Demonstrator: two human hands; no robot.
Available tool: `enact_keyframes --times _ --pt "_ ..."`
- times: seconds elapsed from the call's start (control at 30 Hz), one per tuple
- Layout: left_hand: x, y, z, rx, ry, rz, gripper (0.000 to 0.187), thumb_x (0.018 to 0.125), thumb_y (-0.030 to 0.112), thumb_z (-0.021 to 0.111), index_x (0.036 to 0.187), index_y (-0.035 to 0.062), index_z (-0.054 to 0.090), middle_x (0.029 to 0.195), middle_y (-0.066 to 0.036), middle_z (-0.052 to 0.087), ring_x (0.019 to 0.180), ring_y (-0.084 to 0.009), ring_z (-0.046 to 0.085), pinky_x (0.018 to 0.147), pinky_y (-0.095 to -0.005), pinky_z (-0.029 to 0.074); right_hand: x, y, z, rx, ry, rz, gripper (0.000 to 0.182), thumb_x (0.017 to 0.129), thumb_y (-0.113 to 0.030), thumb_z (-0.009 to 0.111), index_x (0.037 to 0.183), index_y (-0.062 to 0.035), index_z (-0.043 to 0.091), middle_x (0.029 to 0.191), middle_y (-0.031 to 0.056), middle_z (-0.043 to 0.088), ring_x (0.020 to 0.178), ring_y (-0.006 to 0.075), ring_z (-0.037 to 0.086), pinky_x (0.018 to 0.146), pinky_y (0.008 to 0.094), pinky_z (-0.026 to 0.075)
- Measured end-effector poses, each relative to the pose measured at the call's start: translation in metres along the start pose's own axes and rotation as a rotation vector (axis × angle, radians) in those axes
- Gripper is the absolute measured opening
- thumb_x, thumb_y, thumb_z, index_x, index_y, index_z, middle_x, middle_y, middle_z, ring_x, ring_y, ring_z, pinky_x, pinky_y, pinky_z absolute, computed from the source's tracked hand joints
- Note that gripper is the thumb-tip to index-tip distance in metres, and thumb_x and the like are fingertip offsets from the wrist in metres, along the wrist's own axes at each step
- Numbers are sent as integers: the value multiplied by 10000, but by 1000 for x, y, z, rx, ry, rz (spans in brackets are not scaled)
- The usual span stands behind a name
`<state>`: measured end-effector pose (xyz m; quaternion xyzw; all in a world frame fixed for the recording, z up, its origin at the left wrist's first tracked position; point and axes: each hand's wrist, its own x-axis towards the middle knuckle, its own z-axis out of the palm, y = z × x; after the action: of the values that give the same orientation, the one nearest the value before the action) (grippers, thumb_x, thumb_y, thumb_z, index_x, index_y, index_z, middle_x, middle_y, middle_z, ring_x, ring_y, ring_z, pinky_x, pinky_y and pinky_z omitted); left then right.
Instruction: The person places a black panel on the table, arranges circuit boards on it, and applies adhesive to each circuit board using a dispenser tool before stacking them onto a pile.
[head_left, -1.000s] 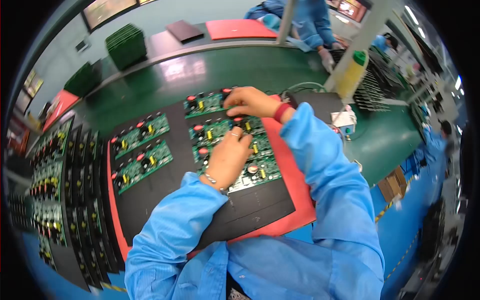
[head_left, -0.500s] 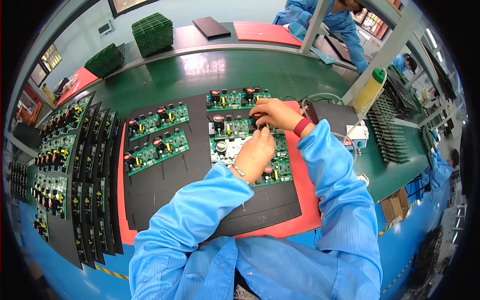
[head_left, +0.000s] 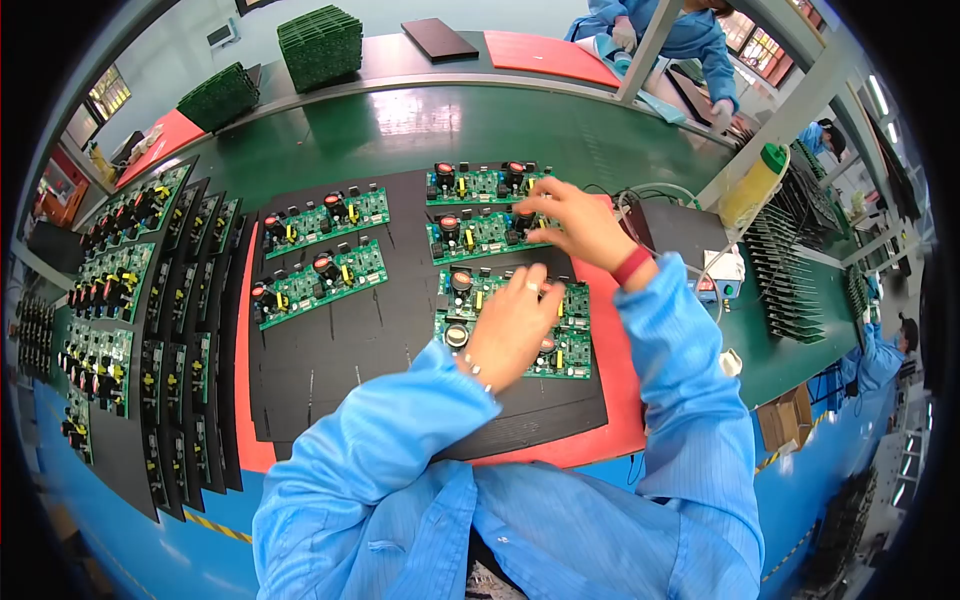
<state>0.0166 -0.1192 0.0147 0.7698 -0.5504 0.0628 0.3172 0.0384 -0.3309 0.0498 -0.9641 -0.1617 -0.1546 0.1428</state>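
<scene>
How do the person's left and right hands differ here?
The left hand wears a ring; none shows on the right hand. A silvery bracelet goes with the left hand, a red wristband with the right. The left hand is nearer the body than the right. Both are ungloved, with blue sleeves.

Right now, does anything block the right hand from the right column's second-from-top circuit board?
Nothing visible: the right hand is at the right end of that circuit board; the left hand is over lower boards.
</scene>
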Motion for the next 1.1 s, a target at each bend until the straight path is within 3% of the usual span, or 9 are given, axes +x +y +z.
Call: enact_keyframes --times 0.1,0.17,0.23,0.27,0.67,0.8,0.9,1.03,1.1 --pt "-32 10 1 -82 -108 4 389 799 77 697 1176 47 608 1117 -131 527 1063 -318 568 827 -408 541 -26 -25 -10 245 -165 -40 310 811 -235 766 1073 -84 695 996 90 622 909 298 642 782 393 525" --pt "-38 10 15 -24 -113 55 416 791 87 713 1192 53 607 1105 -129 529 1054 -314 569 827 -405 538 -47 -32 4 135 -160 -14 285 824 -260 757 1038 -81 700 936 82 635 883 294 652 763 398 529" --pt "-35 8 19 -40 -131 34 415 790 79 708 1191 49 609 1086 -121 540 1050 -305 574 833 -402 535 -57 -35 15 123 -116 5 263 812 -254 756 992 -75 692 963 84 627 878 296 655 739 409 531" --pt "-35 5 19 -34 -135 81 386 796 16 601 1181 -4 601 1099 -162 536 1042 -325 571 777 -393 563 -60 -40 16 93 -101 14 268 805 -241 760 1000 -73 686 963 91 618 866 302 653 731 413 530" --pt "-44 44 -3 106 29 249 291 741 43 595 1013 -59 589 924 -135 509 890 -256 565 735 -326 535 -41 -16 7 144 -133 -2 231 808 -103 726 1021 -40 662 972 127 601 895 343 630 769 421 513" --pt "-47 33 7 149 -117 40 312 749 19 596 1046 -75 584 953 -138 498 921 -273 573 747 -352 569 -42 -27 13 87 -132 -28 261 792 -99 743 1032 -44 658 979 104 596 880 311 635 757 397 519" --pt "-47 22 2 59 -86 -19 329 794 44 622 1108 -51 593 997 -144 515 943 -279 574 767 -369 565 -44 -37 12 23 -99 20 342 783 -105 753 1111 -78 662 1030 100 607 907 303 644 764 387 525" --pt "-69 10 -37 -153 87 -43 424 792 149 749 1181 45 619 1046 -125 561 940 -299 587 764 -415 528 -42 -80 -10 -11 21 31 380 780 -139 775 1140 -84 670 1086 98 634 920 264 669 802 381 530" --pt "-89 -10 -68 -65 226 -149 415 755 138 778 1141 72 639 1057 -123 583 952 -321 594 791 -415 514 -44 -100 -18 190 -149 127 297 802 -186 762 1070 -89 681 1020 77 644 930 303 649 814 399 524"
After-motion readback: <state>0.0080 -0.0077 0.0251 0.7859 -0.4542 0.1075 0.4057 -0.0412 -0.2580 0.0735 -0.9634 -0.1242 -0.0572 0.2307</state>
